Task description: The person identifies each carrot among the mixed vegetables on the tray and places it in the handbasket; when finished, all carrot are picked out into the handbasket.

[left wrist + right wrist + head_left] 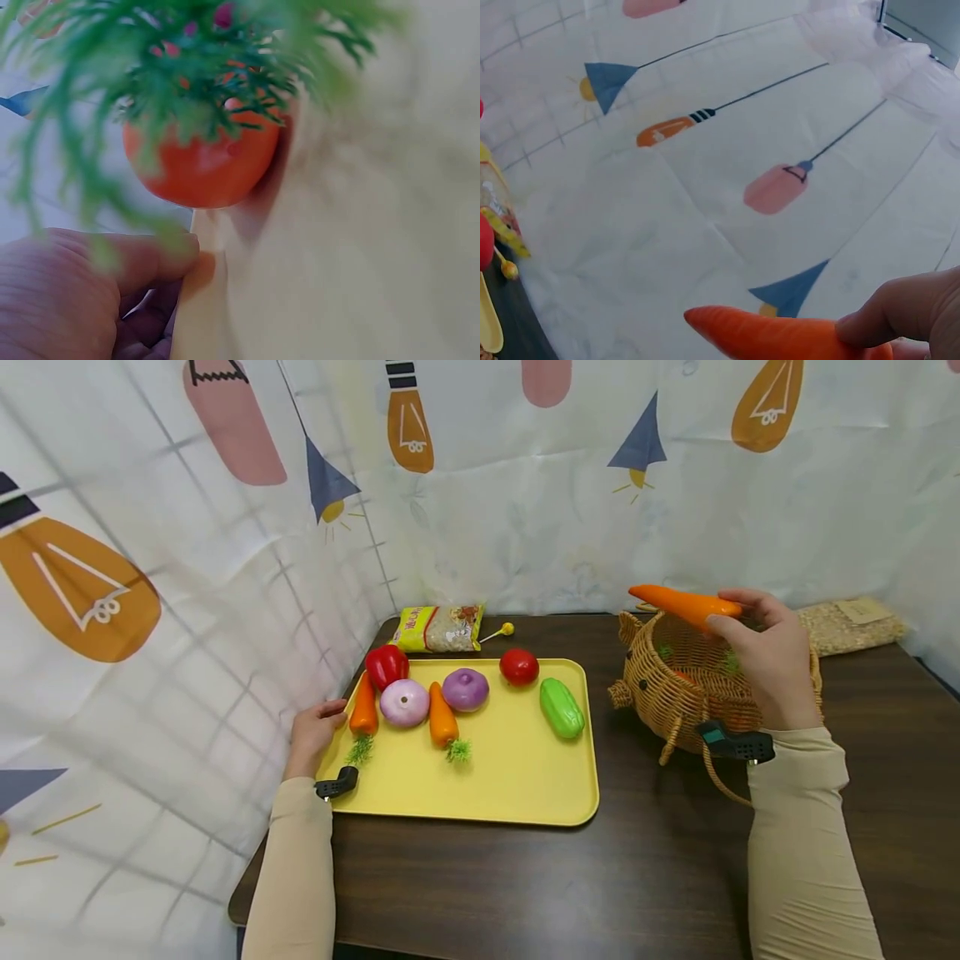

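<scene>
1. A white patterned cloth (510, 535) hangs behind and to the left, printed with bulbs, lamps and grid lines.
2. The dark brown desk (480, 893) runs across below it.
3. A yellow tray (525, 785) lies flat on the desk, left of centre.
4. A wicker pig-shaped basket (663, 697) stands right of the tray, apart from it; orange and green bits show inside.
5. A bag of pale grains (855, 625) lies behind the basket, to its right; a yellow printed packet (438, 628) lies beyond the tray's far edge.
6. The right hand (772, 652) is nearly closed, pinching the thick end of a carrot between thumb and fingers. The left hand (311, 739) grips the tray's left rim, thumb on top, fingers curled below.
7. The held carrot (678, 603) is raised above the basket, its narrow tip pointing left.
8. On the tray, a leafy carrot (364, 706) lies just beside the left hand; a second leafy carrot (442, 718) lies between a pale purple onion (405, 703) and a darker purple onion (467, 690). A green cucumber (562, 708) lies near the right rim, a red pepper (387, 667) at the far left corner, a red tomato (519, 667) by the far rim.
9. A yellow ball on a stick (507, 628) rests beside the packet.
</scene>
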The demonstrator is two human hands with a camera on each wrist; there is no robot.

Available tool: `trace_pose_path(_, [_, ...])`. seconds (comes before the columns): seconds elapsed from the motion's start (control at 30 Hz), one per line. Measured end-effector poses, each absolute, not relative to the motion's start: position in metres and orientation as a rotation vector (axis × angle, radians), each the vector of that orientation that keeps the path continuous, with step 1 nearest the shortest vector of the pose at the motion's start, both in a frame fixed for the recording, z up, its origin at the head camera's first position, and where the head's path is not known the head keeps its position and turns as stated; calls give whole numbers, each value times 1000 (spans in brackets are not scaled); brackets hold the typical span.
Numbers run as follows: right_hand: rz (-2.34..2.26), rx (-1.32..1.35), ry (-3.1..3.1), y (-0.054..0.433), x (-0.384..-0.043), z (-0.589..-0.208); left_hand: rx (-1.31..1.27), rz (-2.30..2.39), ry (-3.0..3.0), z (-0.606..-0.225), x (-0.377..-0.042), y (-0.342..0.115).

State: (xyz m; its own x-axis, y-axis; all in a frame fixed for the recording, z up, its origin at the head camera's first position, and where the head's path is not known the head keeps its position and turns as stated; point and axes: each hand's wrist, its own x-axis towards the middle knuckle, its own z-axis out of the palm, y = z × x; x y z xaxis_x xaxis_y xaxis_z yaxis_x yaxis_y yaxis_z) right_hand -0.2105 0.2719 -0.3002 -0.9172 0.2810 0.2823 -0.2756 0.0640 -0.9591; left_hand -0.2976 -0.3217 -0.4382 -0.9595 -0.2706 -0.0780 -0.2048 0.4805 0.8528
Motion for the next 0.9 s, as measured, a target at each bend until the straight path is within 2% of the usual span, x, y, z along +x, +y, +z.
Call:
trace_pose_path(0.43, [2051, -76, -1715, 304, -201, -299, 417, -1509, -2641, -438, -297, -322])
trace_pose_path(0.9, [1884, -263, -1897, 327, -199, -307, 394, -1529, -2651, -437, -295, -322])
